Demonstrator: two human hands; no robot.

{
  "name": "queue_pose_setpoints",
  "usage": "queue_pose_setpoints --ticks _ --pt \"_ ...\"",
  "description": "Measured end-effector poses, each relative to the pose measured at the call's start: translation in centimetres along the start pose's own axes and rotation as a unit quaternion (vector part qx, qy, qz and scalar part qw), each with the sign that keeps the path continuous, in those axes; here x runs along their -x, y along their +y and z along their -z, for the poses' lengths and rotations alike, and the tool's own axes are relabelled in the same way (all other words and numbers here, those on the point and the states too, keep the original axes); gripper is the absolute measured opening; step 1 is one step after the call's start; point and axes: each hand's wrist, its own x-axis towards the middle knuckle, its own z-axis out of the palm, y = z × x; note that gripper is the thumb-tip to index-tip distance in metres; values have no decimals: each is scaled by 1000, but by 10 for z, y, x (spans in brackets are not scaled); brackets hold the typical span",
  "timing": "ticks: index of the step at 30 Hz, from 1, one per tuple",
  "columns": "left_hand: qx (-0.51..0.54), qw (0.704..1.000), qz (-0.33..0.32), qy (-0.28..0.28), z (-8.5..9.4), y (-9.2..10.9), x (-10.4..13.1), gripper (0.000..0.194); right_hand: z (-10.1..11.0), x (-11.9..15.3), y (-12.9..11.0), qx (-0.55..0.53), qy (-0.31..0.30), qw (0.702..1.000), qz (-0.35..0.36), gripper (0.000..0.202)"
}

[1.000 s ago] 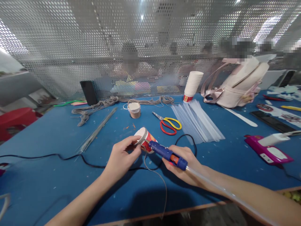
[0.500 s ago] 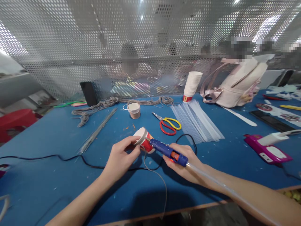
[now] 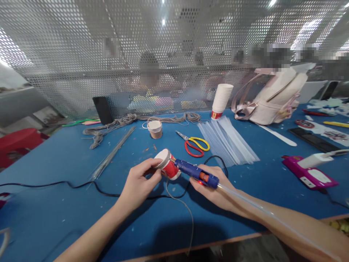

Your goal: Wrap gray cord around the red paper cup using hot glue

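My left hand (image 3: 143, 178) is closed on a red and white paper cup (image 3: 171, 170), which lies tilted with its white end turned up and to the left. Grey cord (image 3: 183, 202) runs round that end, and its loose tail hangs down over the table. In my right hand (image 3: 214, 187) is a blue glue gun (image 3: 195, 171) with a long clear glue stick coming out of its back. The nozzle is at the cup's side, close by the cord; whether it touches cannot be made out. A small red light glows on the gun.
Behind the cup stand a cord-wrapped cup (image 3: 155, 130) and scissors (image 3: 194, 143). Clear glue sticks (image 3: 229, 142), stacked paper cups (image 3: 222, 102) and a backpack (image 3: 272, 96) are farther right. A purple power strip (image 3: 309, 173) lies right; a black cable (image 3: 106, 193) crosses the table.
The glue gun's nozzle has shifted slightly to the right along the cup, and the cup looks turned a little. Both hands keep their hold.
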Motion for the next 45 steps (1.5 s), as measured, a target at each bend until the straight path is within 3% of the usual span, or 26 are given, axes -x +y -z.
queue_pose_setpoints --ticks 16,31,37,45 --pt "-25 999 -35 6 2 -6 0 18 -1 3 -4 -11 -31 999 -4 16" --pt "-46 997 -61 9 1 -5 -1 19 0 3 -2 -2 -10 1000 -14 20" --pt "-52 997 -57 17 1 -5 -1 18 -3 8 0 2 -34 999 22 12" --pt "-32 999 -31 14 3 -4 -1 18 10 -1 6 56 -6 997 45 13"
